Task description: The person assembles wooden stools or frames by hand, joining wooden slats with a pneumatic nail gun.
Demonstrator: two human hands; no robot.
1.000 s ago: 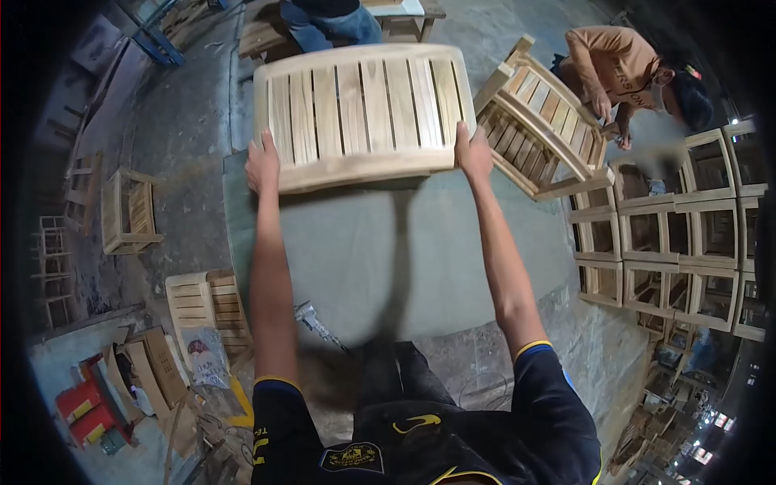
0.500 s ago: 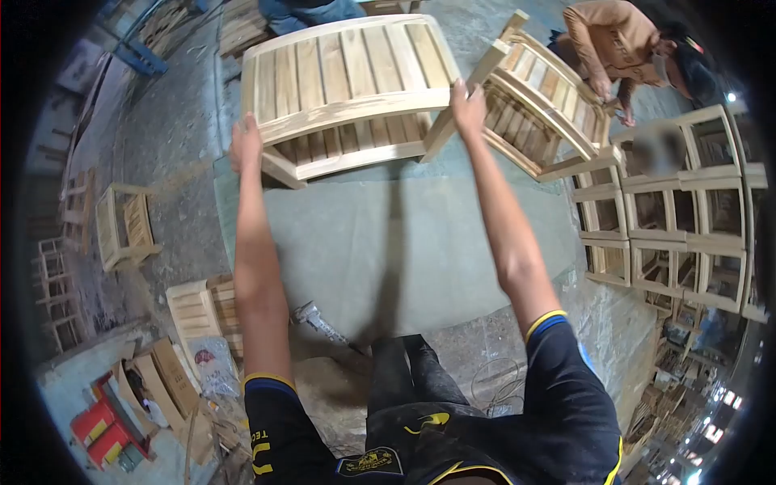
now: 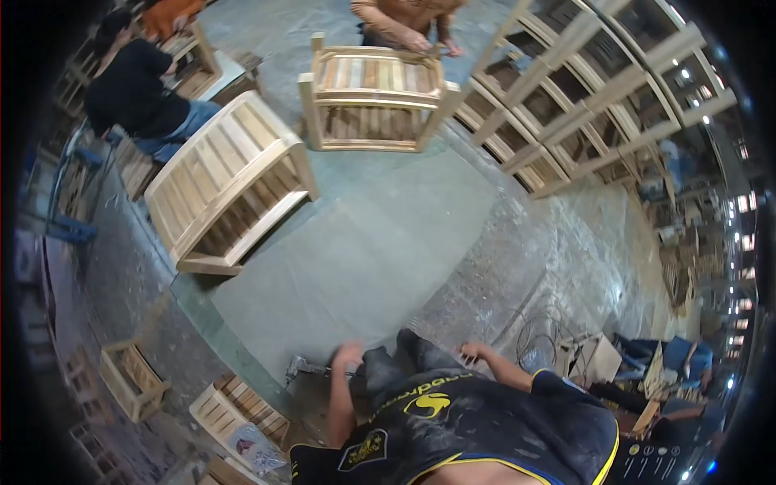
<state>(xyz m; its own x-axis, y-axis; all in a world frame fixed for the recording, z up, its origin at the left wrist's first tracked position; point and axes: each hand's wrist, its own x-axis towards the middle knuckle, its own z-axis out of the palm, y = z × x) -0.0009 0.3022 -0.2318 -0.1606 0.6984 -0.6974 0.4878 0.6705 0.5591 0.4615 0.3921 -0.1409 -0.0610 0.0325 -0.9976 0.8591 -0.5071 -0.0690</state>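
My left hand (image 3: 347,354), smeared by motion, is low by my left knee. Right beside it lies a silver-headed tool (image 3: 299,369) with a dark handle, partly hidden behind my wrist. By my right knee, my right hand (image 3: 471,350) is off every object, its fingers loosely bent and apart. Farther forward, a slatted wooden bench (image 3: 234,166) with a curved front rail stands at an angle on the green-grey mat (image 3: 347,250). Another slatted wooden piece (image 3: 376,97) with raised corner posts stands at the mat's far edge.
A co-worker in brown (image 3: 404,20) works behind the far piece; another in black (image 3: 133,85) sits at the left. Stacked wooden frames (image 3: 566,105) line the right. Small wooden pieces (image 3: 133,380) stand at lower left, and a coiled cable (image 3: 541,327) lies at right.
Both hands have let go of the slatted bench and come back to my knees. My view has turned to the right, so the bench now appears farther left and rotated.
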